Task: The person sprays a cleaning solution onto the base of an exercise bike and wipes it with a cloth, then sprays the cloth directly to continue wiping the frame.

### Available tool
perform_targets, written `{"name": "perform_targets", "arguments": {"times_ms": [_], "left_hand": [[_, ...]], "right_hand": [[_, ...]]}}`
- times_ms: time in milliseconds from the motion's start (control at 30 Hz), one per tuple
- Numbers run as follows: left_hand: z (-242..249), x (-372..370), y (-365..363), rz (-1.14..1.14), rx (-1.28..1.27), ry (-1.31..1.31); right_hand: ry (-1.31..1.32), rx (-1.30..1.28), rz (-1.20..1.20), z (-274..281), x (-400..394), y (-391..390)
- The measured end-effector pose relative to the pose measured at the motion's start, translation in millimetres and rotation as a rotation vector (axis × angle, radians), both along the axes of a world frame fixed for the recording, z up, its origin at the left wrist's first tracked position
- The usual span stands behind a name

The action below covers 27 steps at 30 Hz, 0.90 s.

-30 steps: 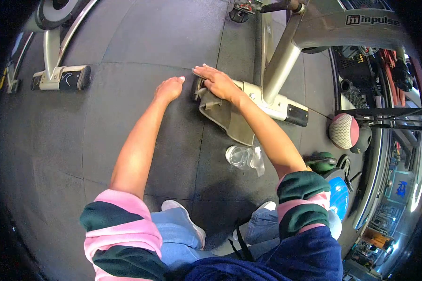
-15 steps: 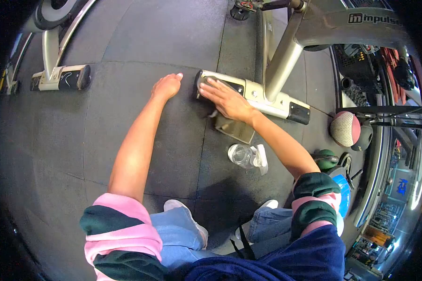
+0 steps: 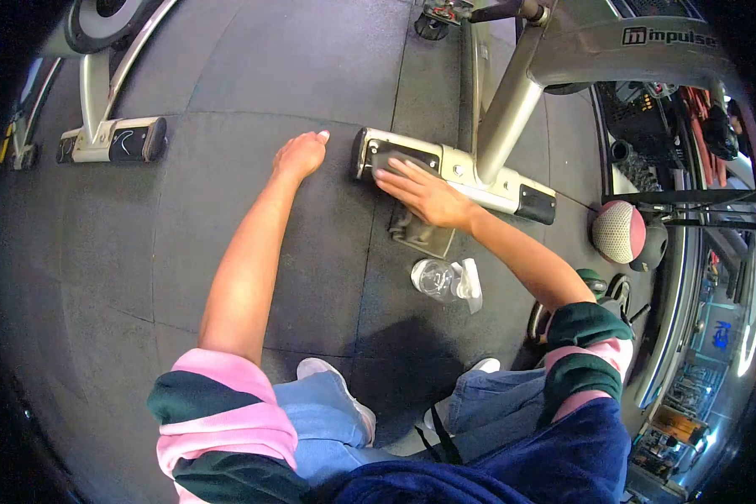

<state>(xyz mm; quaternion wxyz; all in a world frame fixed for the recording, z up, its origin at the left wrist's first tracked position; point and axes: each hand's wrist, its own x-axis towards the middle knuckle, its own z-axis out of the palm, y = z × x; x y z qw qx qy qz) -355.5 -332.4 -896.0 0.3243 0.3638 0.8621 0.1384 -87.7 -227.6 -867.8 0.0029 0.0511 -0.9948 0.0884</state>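
My right hand (image 3: pixel 426 196) lies with its fingers stretched out over the metal foot (image 3: pixel 462 172) of an exercise machine. It presses a dark grey cloth (image 3: pixel 384 157) against the foot's black end; the palm hides much of the cloth. Below that palm, a blurred grey flap hangs in front of a flat metal plate (image 3: pixel 433 244). My left hand (image 3: pixel 301 155) is closed in a fist at the floor, left of the foot, and nothing shows in it. A clear spray bottle (image 3: pixel 437 280) with a white trigger head lies on its side on the floor, just below the plate.
The machine's thick grey frame (image 3: pixel 580 59) rises at upper right. Another machine foot (image 3: pixel 113 140) stands at upper left. Along the right are a pink and white ball (image 3: pixel 618 232), a dark green weight (image 3: pixel 592 281) and a rack. Dark rubber matting (image 3: pixel 227 210) covers the floor.
My right hand has slid right and slightly down along the foot with the cloth, uncovering more of the black end. My left hand stays in place.
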Motion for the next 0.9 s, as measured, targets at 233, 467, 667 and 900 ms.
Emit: {"name": "perform_targets", "arguments": {"times_ms": [233,467,667,900], "left_hand": [[3.4,-11.6,-4.7,0.007,-0.050,-0.004],[-0.3,-8.0,-2.3,-0.002,-0.034,0.045],[3.8,-0.7,7.6,-0.037,-0.051,0.020],[-2.8,-10.7,3.7,-0.022,-0.044,0.047]], "right_hand": [[-0.071,0.101,0.041,-13.7,10.7,3.7],[0.011,0.089,0.039,-11.4,-85.8,-14.3],[0.021,0.083,0.072,-7.7,-41.3,-3.1],[-0.001,0.010,-0.063,-10.8,6.8,11.4]]}}
